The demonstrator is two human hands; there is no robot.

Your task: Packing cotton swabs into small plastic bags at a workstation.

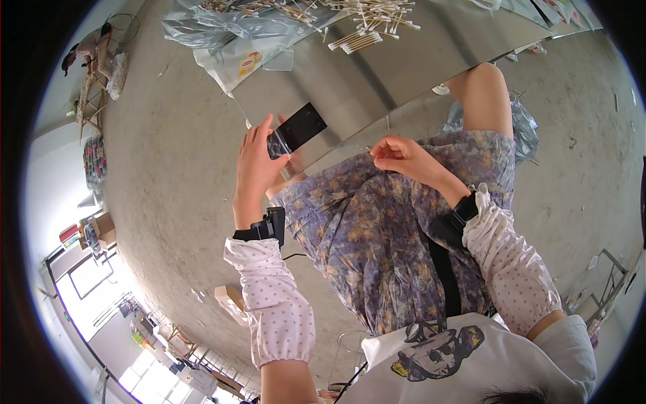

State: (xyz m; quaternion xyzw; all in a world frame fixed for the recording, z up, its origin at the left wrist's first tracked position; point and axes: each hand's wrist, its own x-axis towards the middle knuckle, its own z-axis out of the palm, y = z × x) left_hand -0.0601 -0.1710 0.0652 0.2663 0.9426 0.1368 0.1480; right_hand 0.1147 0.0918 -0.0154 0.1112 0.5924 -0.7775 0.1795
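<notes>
My left hand (256, 158) is at the near left corner of a metal table (397, 77). Its thumb and fingers lie around the near end of a black flat rectangular thing (304, 126). That end looks greyish and see-through, and my fingers partly cover it. Above my lap, my right hand (404, 159) is closed, with thumb and fingertips pinched together. A tiny pale tip shows at the fingers, too small to name. Farther back on the table lie loose cotton swabs (380, 15) with wooden sticks, and a small row of them (355, 42) lies side by side.
A crumpled clear plastic bag (215, 27) and a white printed plastic wrapper (225, 71) cover the table's far left. Beneath the table's right side sits another clear bag (524, 128). A cardboard box (231, 303) stands on the concrete floor (168, 182) to my left.
</notes>
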